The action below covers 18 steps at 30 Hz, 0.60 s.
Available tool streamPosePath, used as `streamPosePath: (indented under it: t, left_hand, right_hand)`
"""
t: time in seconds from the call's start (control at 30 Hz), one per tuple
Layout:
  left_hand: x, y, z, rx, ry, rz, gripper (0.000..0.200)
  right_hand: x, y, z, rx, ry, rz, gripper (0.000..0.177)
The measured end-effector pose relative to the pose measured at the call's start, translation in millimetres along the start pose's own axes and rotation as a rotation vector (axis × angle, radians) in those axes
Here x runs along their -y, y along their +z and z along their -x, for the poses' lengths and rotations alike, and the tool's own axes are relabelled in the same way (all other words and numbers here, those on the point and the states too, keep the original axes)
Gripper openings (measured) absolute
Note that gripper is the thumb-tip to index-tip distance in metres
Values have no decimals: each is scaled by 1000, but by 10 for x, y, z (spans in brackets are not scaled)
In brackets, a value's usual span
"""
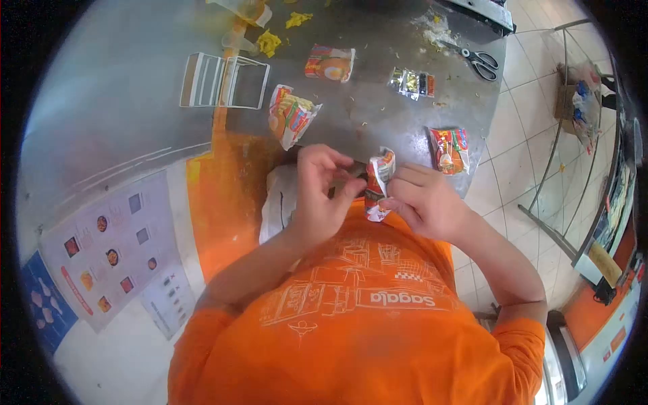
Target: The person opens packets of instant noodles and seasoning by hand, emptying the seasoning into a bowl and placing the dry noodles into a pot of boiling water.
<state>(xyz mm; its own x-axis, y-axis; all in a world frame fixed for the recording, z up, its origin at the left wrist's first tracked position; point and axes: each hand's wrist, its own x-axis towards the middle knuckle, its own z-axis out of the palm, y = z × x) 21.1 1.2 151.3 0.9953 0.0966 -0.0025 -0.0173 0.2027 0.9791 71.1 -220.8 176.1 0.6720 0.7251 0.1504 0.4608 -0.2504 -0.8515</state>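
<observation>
My right hand is closed on an instant noodle packet, red and white, held upright in front of my orange shirt. My left hand is just left of that packet, thumb and forefinger curved and apart, the thumb tip close to its edge. Whether the thumb touches the wrapper is hard to make out. On the steel table, a torn noodle packet with noodles showing lies beyond my left hand. Another noodle packet lies farther back, and one more noodle packet sits by the right edge.
Black-handled scissors and small foil sachets lie on the steel table. A white wire rack stands at left, with yellow scraps behind it. White powder is spilled at the back. Tiled floor borders the right side.
</observation>
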Motion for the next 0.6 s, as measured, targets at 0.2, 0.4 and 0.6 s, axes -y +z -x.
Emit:
streamPosePath:
  t: [0.2,0.4,0.6]
  left_hand:
    - [-382,-98,-11,509,129,-669,41]
    - [-625,-133,-104,695,408,-801,26]
    - [-503,-392,314,795,180,-750,22]
  right_hand:
    - [105,1,-11,-120,-253,302,17]
    - [249,11,-181,-124,-411,218,20]
    - [224,229,148,-190,-150,-152,19]
